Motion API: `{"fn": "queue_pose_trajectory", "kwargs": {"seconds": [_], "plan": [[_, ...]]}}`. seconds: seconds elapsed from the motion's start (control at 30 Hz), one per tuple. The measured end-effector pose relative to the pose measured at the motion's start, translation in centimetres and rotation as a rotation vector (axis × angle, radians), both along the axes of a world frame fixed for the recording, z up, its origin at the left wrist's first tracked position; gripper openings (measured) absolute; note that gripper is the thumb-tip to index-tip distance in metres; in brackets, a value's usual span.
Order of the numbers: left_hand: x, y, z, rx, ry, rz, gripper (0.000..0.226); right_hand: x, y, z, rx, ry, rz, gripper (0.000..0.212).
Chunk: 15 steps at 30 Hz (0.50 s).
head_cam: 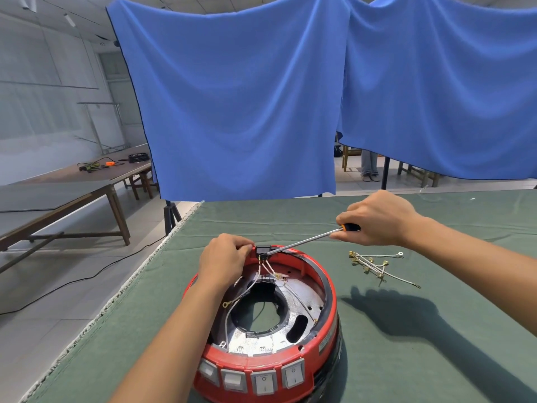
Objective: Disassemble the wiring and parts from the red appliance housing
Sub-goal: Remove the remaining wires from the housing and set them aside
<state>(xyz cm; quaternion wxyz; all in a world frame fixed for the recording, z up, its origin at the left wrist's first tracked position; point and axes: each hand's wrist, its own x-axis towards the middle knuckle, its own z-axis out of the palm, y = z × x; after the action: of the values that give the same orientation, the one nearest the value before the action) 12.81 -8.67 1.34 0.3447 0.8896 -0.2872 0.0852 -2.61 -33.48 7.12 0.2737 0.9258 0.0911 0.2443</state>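
A round red appliance housing (316, 341) lies open side up on the green table cover, with a silver metal plate and white wires inside. Several rocker switches (263, 383) line its near wall. At the far rim sits a small black part (263, 249) with wires hanging from it. My left hand (223, 258) grips the rim beside that part, fingers curled at it. My right hand (377, 218) holds a screwdriver (308, 239) by its orange and black handle. The metal shaft slants down left and its tip touches the black part.
A loose bundle of white wires with brass terminals (377, 266) lies on the green table cover (436, 330) right of the housing. The table's left edge (139, 274) runs close by the housing. Blue cloth hangs behind the table. Wooden benches stand at far left.
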Motion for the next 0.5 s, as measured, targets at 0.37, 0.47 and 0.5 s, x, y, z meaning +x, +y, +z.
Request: {"fn": "queue_pose_trajectory", "kwargs": {"seconds": [0.37,0.47,0.5], "plan": [[-0.1,0.0,0.2,0.000,0.011,-0.004,0.017,1.0,-0.3,0.4,0.002,-0.032,0.077,0.044],[-0.1,0.0,0.2,-0.004,0.015,-0.005,0.017,1.5,-0.6,0.9,-0.022,-0.004,0.073,0.046],[-0.1,0.0,0.2,-0.004,0.016,-0.007,0.017,1.5,-0.7,1.0,-0.023,0.006,0.070,0.046]]}}
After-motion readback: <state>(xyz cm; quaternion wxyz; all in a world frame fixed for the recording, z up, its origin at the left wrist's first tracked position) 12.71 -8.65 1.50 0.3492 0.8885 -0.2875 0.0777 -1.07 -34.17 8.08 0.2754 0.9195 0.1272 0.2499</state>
